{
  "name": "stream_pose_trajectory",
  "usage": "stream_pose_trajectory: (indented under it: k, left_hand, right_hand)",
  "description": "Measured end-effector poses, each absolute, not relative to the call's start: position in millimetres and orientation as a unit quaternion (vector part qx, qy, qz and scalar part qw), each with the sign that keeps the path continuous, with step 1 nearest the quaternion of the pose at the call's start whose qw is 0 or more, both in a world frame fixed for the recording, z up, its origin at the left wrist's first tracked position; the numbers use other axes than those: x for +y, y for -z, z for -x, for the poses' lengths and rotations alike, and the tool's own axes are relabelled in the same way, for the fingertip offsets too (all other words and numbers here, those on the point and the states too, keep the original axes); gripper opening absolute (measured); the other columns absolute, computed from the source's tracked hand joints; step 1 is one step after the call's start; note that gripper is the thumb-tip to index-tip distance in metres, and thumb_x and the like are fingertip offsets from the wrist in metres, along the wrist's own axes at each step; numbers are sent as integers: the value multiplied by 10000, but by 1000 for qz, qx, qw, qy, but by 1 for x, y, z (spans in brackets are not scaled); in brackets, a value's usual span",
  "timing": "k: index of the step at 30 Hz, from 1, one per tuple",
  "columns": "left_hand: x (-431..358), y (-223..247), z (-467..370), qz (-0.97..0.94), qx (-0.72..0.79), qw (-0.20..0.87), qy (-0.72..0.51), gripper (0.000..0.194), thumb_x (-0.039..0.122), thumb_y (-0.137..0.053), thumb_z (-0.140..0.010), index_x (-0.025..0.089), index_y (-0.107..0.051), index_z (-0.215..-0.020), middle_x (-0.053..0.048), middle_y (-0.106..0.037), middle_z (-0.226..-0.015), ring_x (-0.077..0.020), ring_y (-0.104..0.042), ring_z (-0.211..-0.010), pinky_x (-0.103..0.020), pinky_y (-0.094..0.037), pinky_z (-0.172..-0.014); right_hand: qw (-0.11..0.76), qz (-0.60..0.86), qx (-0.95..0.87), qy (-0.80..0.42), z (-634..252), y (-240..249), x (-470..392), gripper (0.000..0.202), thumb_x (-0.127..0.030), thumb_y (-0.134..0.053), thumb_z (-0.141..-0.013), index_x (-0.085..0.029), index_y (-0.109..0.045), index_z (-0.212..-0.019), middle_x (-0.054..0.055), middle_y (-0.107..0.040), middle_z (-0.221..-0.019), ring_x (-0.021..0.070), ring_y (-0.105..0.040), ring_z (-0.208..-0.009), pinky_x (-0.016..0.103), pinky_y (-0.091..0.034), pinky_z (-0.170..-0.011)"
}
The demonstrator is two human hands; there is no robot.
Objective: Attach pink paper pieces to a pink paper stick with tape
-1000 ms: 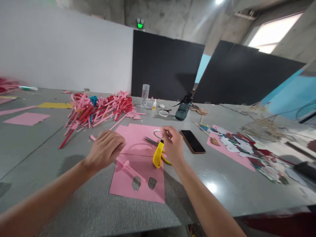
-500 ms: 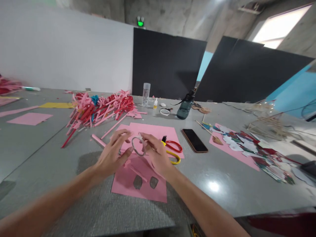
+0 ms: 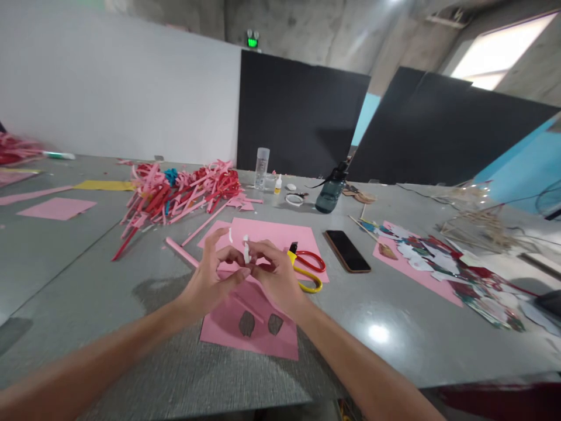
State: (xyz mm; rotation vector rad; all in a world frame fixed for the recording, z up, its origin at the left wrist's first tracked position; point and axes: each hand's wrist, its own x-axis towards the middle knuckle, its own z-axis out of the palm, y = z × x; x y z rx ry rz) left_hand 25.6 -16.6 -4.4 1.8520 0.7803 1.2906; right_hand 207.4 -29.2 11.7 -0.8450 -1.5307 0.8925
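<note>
My left hand (image 3: 208, 275) and my right hand (image 3: 274, 270) meet over pink paper, their fingers pinched on a small white roll of tape (image 3: 246, 252). The roll is turned nearly edge-on and partly covered by the fingers. A short white strip (image 3: 230, 235) shows at my raised left index fingertip. Beneath both hands lies a pink sheet (image 3: 219, 330) with two cut holes. Another pink sheet (image 3: 276, 228) is behind it. Close to my right hand are scissors (image 3: 312, 269) with one red and one yellow handle loop, their blades hidden.
Tangled pink and red paper strips (image 3: 179, 190) are heaped at left. A phone (image 3: 347, 251) lies to the right, with paper cut-outs (image 3: 438, 257) farther over. Behind stand a dark bottle (image 3: 331, 193), a clear bottle (image 3: 262, 168) and a small glue bottle (image 3: 278, 185).
The roll has turned from showing its open ring to nearly edge-on. My left hand has moved right and closed in on it, and its index finger now bears a white strip.
</note>
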Motion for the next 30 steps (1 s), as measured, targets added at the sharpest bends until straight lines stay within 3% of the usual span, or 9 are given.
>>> stream_pose_trajectory:
  k: [5, 12, 19, 24, 28, 30]
  left_hand:
    - [-13, 7, -25, -712, 293, 361, -526, 706, 269, -683, -951, 316, -227, -1488, 26, -661, -905, -146, -664, -825, -302, -557, -750]
    - [-8, 9, -19, -720, 356, 284, -523, 571, 199, -633, -939, 269, -316, -1409, 2, -675, -956, -150, -661, -841, -356, -557, -833]
    - [-8, 9, -21, -728, 329, 322, -509, 555, 227, -632, -947, 286, -320, -1402, -14, -700, -1005, -133, -667, -843, -327, -563, -819]
    - [-7, 8, -23, -709, 328, 391, -486, 563, 241, -632, -958, 295, -308, -1416, 15, -699, -905, -129, -679, -797, -242, -535, -693]
    - [-9, 7, -21, -735, 320, 328, -499, 507, 222, -614, -986, 275, -334, -1405, 8, -672, -901, -143, -680, -835, -317, -547, -790]
    - [-10, 6, -20, -756, 318, 282, -498, 471, 213, -598, -1003, 260, -353, -1403, -6, -657, -916, -147, -675, -839, -350, -547, -826]
  right_hand:
    - [556, 330, -645, -408, -207, -14, -31, 382, -108, -664, -848, -310, -770, -1154, 34, -701, -1128, 165, -683, -998, 313, -566, -864]
    - [585, 329, -615, -415, -206, -15, -33, 201, -239, -770, -854, -288, -793, -1048, 43, -697, -1099, 173, -690, -970, 300, -597, -803]
    - [571, 346, -616, -418, -205, -18, -37, 198, -196, -758, -859, -269, -793, -1040, 35, -762, -1081, 183, -736, -985, 330, -609, -892]
    - [575, 361, -623, -390, -207, -20, -41, 230, -215, -785, -839, -274, -781, -1061, 23, -776, -1038, 180, -739, -938, 342, -616, -884]
    - [588, 410, -588, -374, -208, -20, -37, 272, -251, -791, -824, -239, -737, -1091, 25, -748, -931, 174, -710, -843, 321, -603, -805]
    - [600, 429, -565, -371, -209, -20, -35, 385, -226, -793, -804, -248, -684, -1173, -10, -703, -846, 159, -681, -777, 294, -582, -739]
